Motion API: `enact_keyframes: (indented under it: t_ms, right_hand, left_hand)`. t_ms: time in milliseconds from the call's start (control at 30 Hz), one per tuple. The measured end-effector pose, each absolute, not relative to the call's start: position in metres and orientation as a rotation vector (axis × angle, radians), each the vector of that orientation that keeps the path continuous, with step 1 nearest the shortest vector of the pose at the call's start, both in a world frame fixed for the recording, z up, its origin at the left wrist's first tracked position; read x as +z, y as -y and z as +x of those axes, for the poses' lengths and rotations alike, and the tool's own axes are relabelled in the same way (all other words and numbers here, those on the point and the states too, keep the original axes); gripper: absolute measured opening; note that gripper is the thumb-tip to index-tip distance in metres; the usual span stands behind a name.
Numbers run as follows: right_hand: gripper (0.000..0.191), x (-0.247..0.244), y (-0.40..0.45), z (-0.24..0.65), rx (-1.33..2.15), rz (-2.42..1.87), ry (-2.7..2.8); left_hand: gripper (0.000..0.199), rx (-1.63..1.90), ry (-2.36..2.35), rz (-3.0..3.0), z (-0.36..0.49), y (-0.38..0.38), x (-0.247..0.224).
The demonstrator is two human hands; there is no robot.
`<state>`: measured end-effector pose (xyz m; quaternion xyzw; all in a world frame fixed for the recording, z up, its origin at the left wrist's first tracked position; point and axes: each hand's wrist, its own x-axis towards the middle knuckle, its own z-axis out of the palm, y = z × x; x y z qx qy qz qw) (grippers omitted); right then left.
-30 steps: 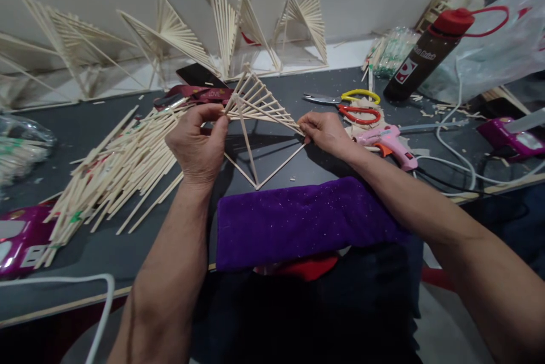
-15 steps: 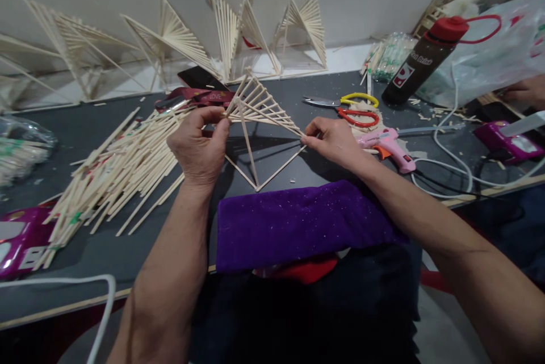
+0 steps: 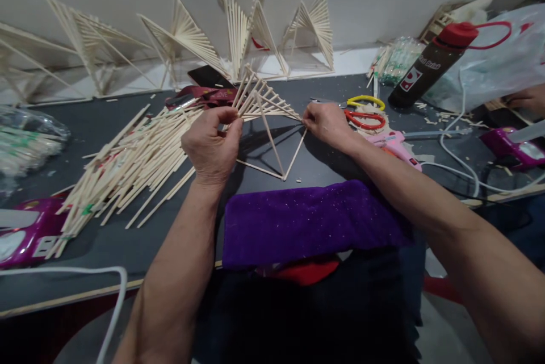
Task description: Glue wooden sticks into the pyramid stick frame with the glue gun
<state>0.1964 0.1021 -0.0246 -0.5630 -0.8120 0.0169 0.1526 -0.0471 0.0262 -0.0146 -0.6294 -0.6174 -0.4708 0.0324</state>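
A small frame of thin wooden sticks (image 3: 269, 138), with a fan of sticks along its top, stands tilted between my hands. My left hand (image 3: 213, 139) pinches its left side near the stick ends. The frame's right corner is between the thumb and fingers of my right hand (image 3: 327, 125). The frame's near corner points towards me, just beyond a folded purple cloth (image 3: 315, 222). Left of my left hand lies a loose heap of wooden sticks (image 3: 136, 165). Scissors with yellow and red handles (image 3: 364, 120) and a pink glue gun (image 3: 395, 145) lie beyond my right forearm.
Several finished stick frames (image 3: 183, 34) line the wall at the back. A dark bottle with a red cap (image 3: 430, 68) stands at the right, near bagged sticks (image 3: 398, 60). White cables (image 3: 462, 142) trail there. Another person's hand (image 3: 528, 101) shows at the right edge.
The stick frame has turned between my hands, its near corner swinging to the right. Both hands keep their pinch. The whole view has shifted slightly.
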Motion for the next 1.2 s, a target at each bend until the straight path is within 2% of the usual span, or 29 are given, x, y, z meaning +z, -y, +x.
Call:
enact_keyframes:
  t_ms: [333,467,600,700,867,1000,1200]
  right_hand:
    - [0.021,-0.031,-0.136,0.179,0.095,-1.582,2.198]
    - [0.017,-0.023,-0.126,0.184,0.289,-1.505,2.035]
    - [0.032,-0.008,-0.103,0.189,0.583,-1.350,1.962]
    - [0.038,0.003,-0.084,0.186,0.715,-1.274,1.936]
    - [0.022,0.012,-0.063,0.178,0.838,-1.196,1.953]
    - [0.021,0.008,-0.055,0.176,0.801,-1.082,2.078]
    - [0.016,0.005,-0.046,0.170,0.678,-1.129,2.216]
  left_hand:
    - [0.007,-1.385,1.691,-1.964,-0.038,-0.023,-0.014]
    - [0.007,-1.384,1.707,-2.005,-0.036,-0.017,-0.011]
    - [0.006,-1.467,1.716,-2.015,-0.034,-0.014,-0.007]
    - [0.014,-1.622,1.749,-2.044,-0.034,-0.013,-0.006]
    - [0.037,-1.802,1.815,-2.051,-0.037,-0.013,-0.004]
    - [0.040,-1.806,1.824,-2.053,-0.038,-0.012,-0.004]
    - [0.039,-1.760,1.812,-2.038,-0.039,-0.013,-0.007]
